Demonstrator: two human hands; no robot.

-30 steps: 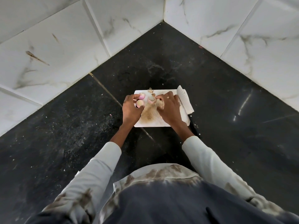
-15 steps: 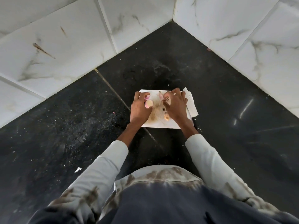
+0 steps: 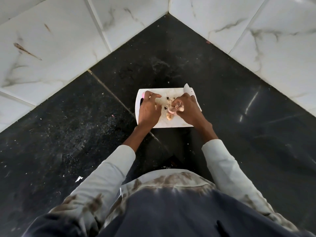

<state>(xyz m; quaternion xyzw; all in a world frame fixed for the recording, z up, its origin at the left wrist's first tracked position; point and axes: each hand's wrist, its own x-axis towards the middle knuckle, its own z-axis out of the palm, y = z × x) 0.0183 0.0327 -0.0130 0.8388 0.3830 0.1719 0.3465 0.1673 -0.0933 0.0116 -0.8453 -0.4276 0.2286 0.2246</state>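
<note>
A white cutting board [image 3: 171,124] lies on the black counter [image 3: 239,117] near the tiled corner. My right hand [image 3: 189,110] is over the board's right half, and its fingertips pinch a pinkish peeled piece [image 3: 171,110]. My left hand [image 3: 148,110] is over the board's left half with its fingers curled and spread. A small pink piece [image 3: 143,95] shows at this hand's far-left edge; whether the hand holds it is hidden. Pale and dark scraps [image 3: 168,100] lie on the board between my hands.
A flat white piece [image 3: 187,88] sticks out from under my right hand at the board's far right corner. White marble wall tiles [image 3: 68,40] enclose the counter on the left and right, meeting at the corner ahead. Crumbs and dust speckle the counter to the left [image 3: 77,127].
My left hand has moved left and let its fingers spread, away from the middle of the board. My right hand has stayed over the scraps and now pinches the pinkish piece.
</note>
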